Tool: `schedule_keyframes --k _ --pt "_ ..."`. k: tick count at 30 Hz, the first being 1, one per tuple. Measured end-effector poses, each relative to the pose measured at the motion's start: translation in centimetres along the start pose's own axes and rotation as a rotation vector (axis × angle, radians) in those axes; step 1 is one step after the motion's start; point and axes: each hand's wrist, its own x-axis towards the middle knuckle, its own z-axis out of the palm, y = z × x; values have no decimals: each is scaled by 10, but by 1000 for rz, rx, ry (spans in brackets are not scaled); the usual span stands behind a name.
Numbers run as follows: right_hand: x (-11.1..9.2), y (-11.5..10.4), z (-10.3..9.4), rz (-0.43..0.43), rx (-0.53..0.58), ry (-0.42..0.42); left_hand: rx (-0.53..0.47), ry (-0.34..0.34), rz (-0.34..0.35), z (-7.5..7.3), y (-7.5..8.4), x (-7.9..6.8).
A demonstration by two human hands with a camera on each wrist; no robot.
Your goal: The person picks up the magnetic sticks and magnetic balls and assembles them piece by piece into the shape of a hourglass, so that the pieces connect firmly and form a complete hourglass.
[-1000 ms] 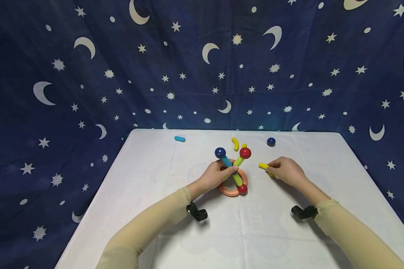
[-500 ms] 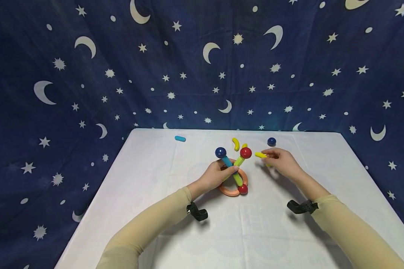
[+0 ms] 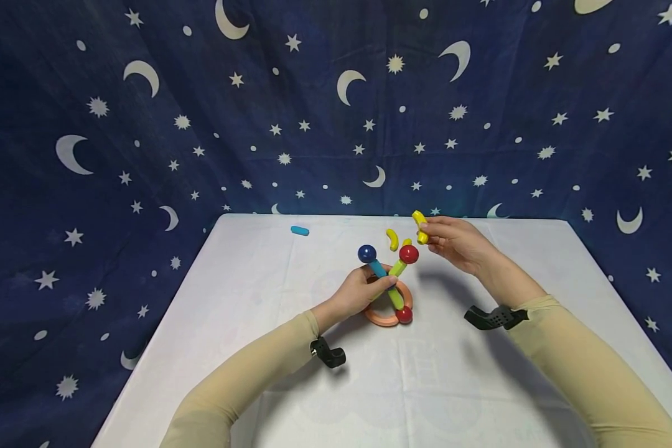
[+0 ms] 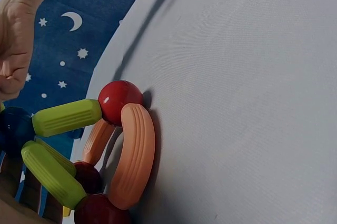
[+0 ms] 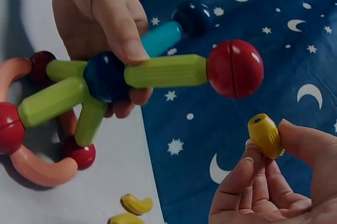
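My left hand (image 3: pixel 355 295) grips a magnetic ball-and-stick model around its central blue ball (image 5: pixel 105 77). Lime sticks run down from that ball to red balls (image 4: pixel 120 102) joined by curved orange sticks (image 4: pixel 134 155) in a ring at the tabletop. Above the hand, a turquoise stick (image 5: pixel 162 38) ends in a dark blue ball (image 3: pixel 366 254), while a lime stick (image 5: pixel 166 71) carries a red ball (image 3: pixel 409 254). Between thumb and fingers, my right hand (image 3: pixel 462 244) pinches a yellow curved stick (image 5: pixel 265 135), raised beside the upper red ball and apart from it.
Two more yellow curved sticks lie behind the model; one yellow stick (image 3: pixel 392 239) shows whole, the other partly behind the red ball. Farther left is a turquoise stick (image 3: pixel 299 231). A star-and-moon cloth (image 3: pixel 313 124) hangs behind the white table (image 3: pixel 257 298).
My right hand has lifted the yellow stick off the table, moving up and leftward and tilting it upright. It now covers the loose blue ball at the back. My left hand stays put.
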Motion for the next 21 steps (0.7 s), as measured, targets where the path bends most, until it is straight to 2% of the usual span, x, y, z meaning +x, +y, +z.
schedule_keyframes --k 8,21 --pt "-2 -1 9 -16 -34 -21 14 1 3 0 0 0" --pt "1 -2 11 -11 -24 -35 -8 0 3 0 -1 1"
